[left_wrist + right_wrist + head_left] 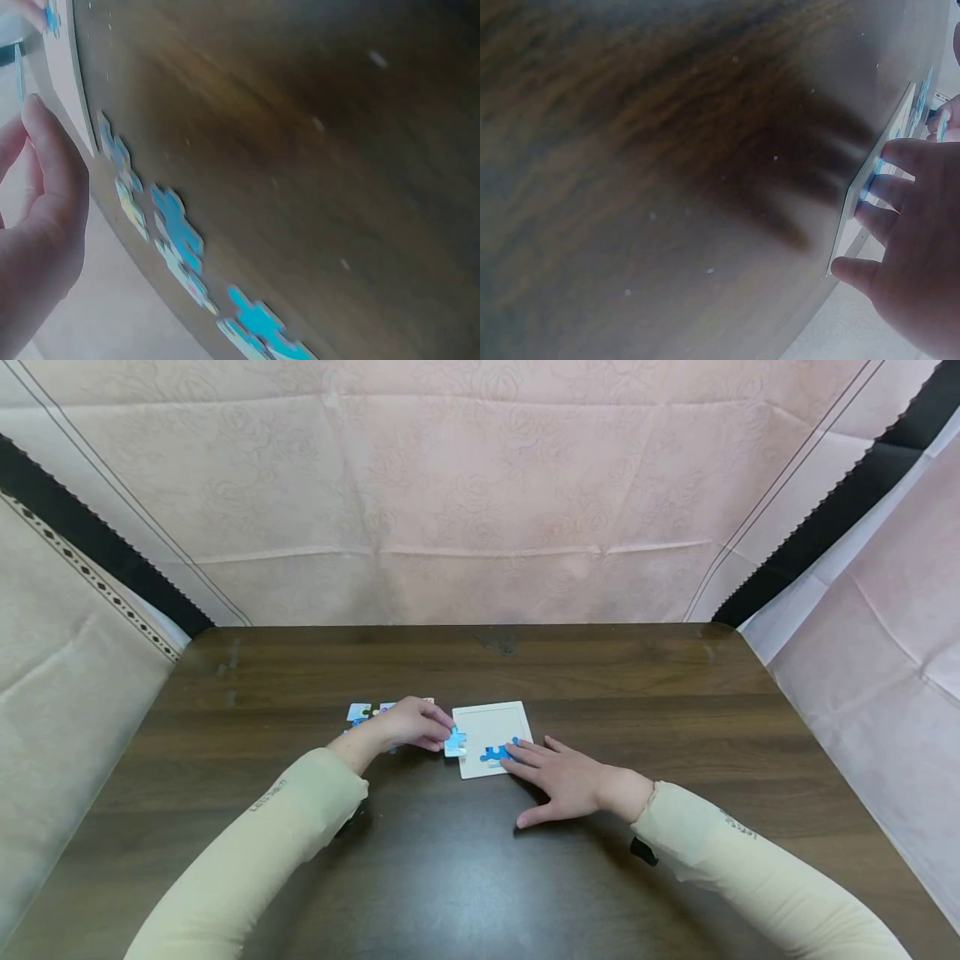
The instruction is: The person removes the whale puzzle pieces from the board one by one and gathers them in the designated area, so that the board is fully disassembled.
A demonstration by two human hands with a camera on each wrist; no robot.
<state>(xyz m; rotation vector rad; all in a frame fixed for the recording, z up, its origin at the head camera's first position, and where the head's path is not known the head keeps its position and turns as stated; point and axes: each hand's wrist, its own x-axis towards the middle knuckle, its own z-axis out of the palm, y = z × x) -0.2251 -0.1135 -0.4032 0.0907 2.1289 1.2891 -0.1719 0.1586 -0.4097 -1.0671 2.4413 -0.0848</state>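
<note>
In the head view my left hand (416,724) pinches a light blue jigsaw piece (454,742) at the left edge of a white square puzzle tray (487,717). The left wrist view shows this hand (49,195) with the piece (19,71) edge-on at its fingertips. My right hand (564,778) has its fingers spread, and its fingertips reach over the tray's right side. They touch a blue jigsaw piece (493,753) lying in the lower part of the tray, partly hidden by the fingers. From the right wrist, the fingers (877,217) rest over the tray's edge.
Several loose jigsaw pieces (359,711) lie left of the tray, partly hidden under my left hand and wrist. In the left wrist view, blue pieces (177,225) lie in rows on the brown wooden table (600,685). A pale cloth (480,485) hangs behind the table.
</note>
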